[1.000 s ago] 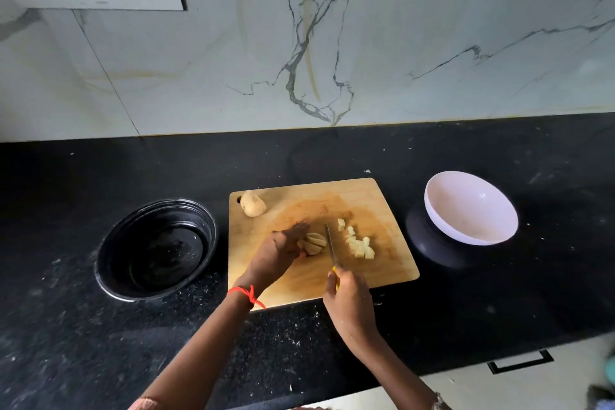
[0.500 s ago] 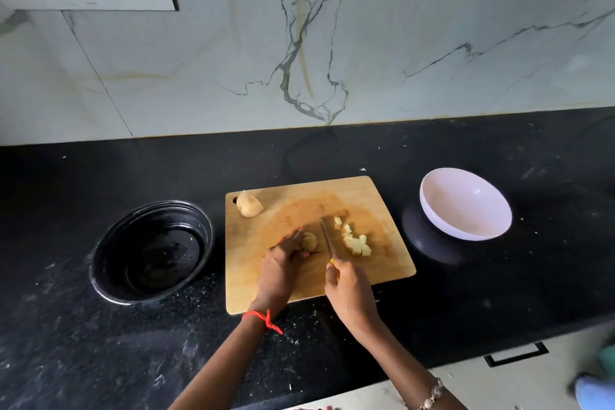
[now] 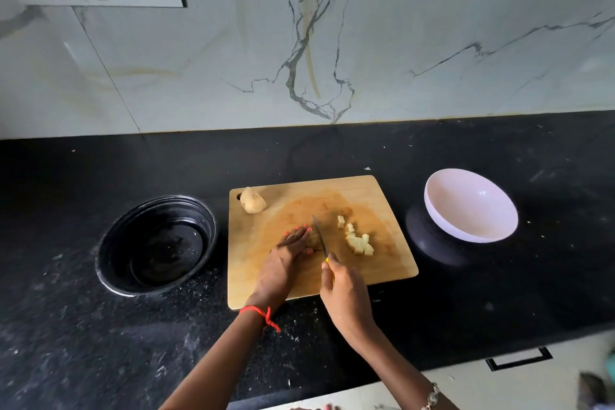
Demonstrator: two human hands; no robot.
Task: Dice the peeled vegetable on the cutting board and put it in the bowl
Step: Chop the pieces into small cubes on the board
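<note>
The potato piece (image 3: 313,241) is pinned mid-board under the left hand (image 3: 286,258), fingers together, curled over it. The knife (image 3: 318,233) is gripped by the right hand (image 3: 346,296), fingers wrapped round its handle. Diced cubes (image 3: 357,240) are piled on the cutting board (image 3: 382,196), none yet in the white bowl (image 3: 471,206); pale specks (image 3: 194,234) in the black bowl (image 3: 156,245).
</note>
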